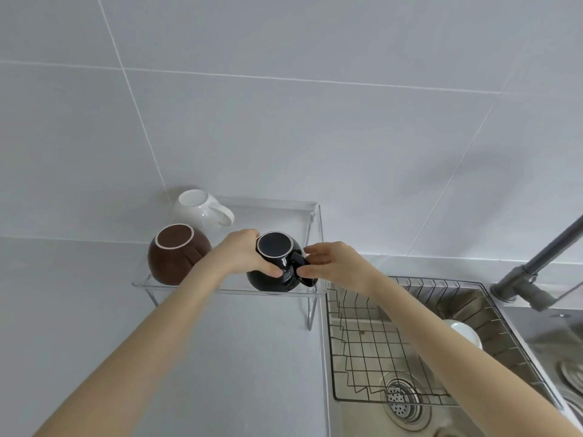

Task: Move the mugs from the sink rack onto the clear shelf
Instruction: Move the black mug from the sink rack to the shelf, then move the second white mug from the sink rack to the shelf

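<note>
A black mug (273,247) stands upside down at the front right of the clear shelf (284,212). My left hand (244,252) grips its left side. My right hand (325,263) pinches its handle from the right. On the same shelf a brown mug (175,250) is upside down at the left and a white mug (202,209) is upside down behind it, handle to the right. A white mug (465,332) lies in the wire sink rack (372,335), partly hidden by my right forearm.
The steel sink with its drain (402,400) lies under the rack at the right. A grey faucet (536,272) rises at the far right. The shelf stands on thin legs over the grey counter (239,357), against the tiled wall.
</note>
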The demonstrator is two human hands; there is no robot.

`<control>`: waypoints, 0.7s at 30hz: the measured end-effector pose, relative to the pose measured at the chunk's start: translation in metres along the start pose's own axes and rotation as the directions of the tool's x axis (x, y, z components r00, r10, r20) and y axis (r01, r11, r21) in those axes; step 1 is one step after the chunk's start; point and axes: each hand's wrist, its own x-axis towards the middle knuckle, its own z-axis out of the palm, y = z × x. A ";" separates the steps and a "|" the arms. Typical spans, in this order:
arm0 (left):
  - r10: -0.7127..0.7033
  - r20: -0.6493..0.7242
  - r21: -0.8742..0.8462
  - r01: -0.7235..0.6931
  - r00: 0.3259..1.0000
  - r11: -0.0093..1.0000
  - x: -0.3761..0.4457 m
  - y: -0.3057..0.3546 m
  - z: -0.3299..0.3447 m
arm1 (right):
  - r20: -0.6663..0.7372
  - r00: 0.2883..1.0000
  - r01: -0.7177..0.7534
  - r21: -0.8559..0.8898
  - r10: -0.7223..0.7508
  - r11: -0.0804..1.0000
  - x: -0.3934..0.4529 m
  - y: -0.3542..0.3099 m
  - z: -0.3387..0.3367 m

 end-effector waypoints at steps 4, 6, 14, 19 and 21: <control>0.020 -0.070 0.052 -0.017 0.997 0.999 -0.001 0.047 -0.002 | -0.116 0.993 0.035 0.044 -0.030 0.998 -0.024 0.006 -0.043; 0.162 -0.134 0.023 -0.160 0.978 0.987 -0.002 0.074 0.010 | -0.232 0.972 0.050 0.062 -0.034 0.997 -0.041 0.023 -0.069; 0.456 -0.146 -0.168 -0.476 0.878 0.863 0.009 0.144 0.145 | -0.487 0.845 -0.122 0.225 0.220 0.967 -0.112 0.147 -0.129; 0.452 0.175 -0.156 -0.428 0.875 0.890 0.038 0.162 0.239 | -0.486 0.766 -0.333 0.260 0.421 0.906 -0.130 0.233 -0.124; 0.415 0.267 -0.129 -0.394 0.870 0.910 0.052 0.163 0.270 | -0.451 0.753 -0.384 0.292 0.480 0.876 -0.129 0.258 -0.118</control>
